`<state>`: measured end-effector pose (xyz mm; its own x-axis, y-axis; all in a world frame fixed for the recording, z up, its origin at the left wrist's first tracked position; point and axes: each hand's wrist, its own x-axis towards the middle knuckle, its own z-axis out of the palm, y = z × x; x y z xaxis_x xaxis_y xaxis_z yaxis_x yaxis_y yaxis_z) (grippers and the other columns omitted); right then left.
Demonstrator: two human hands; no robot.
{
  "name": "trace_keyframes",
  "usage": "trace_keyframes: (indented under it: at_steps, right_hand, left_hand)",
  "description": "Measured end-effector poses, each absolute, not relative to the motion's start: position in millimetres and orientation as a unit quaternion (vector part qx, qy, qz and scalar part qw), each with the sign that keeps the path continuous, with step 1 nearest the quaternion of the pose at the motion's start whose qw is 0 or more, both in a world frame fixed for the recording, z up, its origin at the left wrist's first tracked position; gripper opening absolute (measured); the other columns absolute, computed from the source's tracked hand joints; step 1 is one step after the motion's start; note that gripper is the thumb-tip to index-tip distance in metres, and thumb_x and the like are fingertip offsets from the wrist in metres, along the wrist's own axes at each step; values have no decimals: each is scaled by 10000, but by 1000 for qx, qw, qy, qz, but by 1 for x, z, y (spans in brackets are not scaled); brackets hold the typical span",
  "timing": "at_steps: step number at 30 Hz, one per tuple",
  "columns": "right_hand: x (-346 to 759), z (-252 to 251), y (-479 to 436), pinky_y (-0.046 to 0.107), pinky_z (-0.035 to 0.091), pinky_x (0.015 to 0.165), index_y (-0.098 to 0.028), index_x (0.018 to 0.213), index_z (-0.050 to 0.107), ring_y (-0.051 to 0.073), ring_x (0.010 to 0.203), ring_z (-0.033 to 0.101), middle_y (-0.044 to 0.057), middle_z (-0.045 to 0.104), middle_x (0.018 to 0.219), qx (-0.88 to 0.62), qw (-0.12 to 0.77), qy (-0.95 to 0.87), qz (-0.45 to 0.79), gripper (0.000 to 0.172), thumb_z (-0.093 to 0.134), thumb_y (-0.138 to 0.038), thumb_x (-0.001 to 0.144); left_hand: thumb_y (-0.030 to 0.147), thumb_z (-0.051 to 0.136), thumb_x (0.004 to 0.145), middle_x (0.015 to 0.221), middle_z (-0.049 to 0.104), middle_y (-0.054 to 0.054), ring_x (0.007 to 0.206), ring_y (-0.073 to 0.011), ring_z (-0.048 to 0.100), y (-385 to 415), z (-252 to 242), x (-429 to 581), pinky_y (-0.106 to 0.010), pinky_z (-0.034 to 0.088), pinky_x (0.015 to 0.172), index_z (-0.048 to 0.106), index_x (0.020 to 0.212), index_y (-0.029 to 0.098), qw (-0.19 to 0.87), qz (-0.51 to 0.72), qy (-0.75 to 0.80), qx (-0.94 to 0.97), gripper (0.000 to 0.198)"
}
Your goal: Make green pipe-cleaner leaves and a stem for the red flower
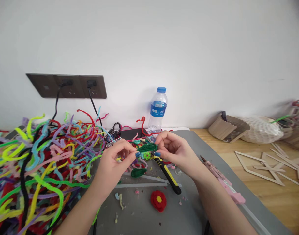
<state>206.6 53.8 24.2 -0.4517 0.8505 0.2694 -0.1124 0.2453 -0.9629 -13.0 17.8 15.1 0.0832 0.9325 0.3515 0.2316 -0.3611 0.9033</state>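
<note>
Between my two hands, above the grey mat, is a dark green pipe-cleaner leaf [147,148]. My left hand [121,155] pinches its left end between thumb and finger. Its right end is gripped by my right hand [175,148], fingers curled. A second dark green leaf [138,172] lies on the mat just below. Yellow-and-black handled pliers [167,174] rest under my right hand, their jaws partly hidden. Closer to me lies a red pipe-cleaner flower [158,200] with a yellow centre.
A big tangle of coloured pipe cleaners [46,163] fills the left side. A water bottle [158,109] stands by the wall. A pink glue gun [224,182] and translucent glue sticks [144,185] lie on the grey mat [188,209]. Wooden sticks [269,166] are scattered at right.
</note>
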Motion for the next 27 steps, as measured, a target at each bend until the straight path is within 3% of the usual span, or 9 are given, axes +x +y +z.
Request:
trace_keyframes:
  at_steps: [22, 27]
  right_hand:
    - [203, 26, 53, 239, 277, 504, -197, 890, 591, 92, 524, 308, -94, 390, 589, -312, 452, -643, 533, 318, 845, -339, 761]
    - [201, 27, 52, 242, 280, 499, -202, 887, 581, 92, 518, 301, -92, 383, 588, -310, 456, -650, 522, 324, 809, -412, 792]
  left_hand:
    - [159, 627, 825, 745, 620, -17, 679, -146, 575, 14, 18, -5, -258, 444, 606, 659, 737, 199, 305, 543, 439, 648, 102]
    - [160, 630, 828, 751, 629, -22, 680, -149, 578, 13, 17, -4, -256, 452, 603, 667, 745, 200, 296, 542, 441, 651, 100]
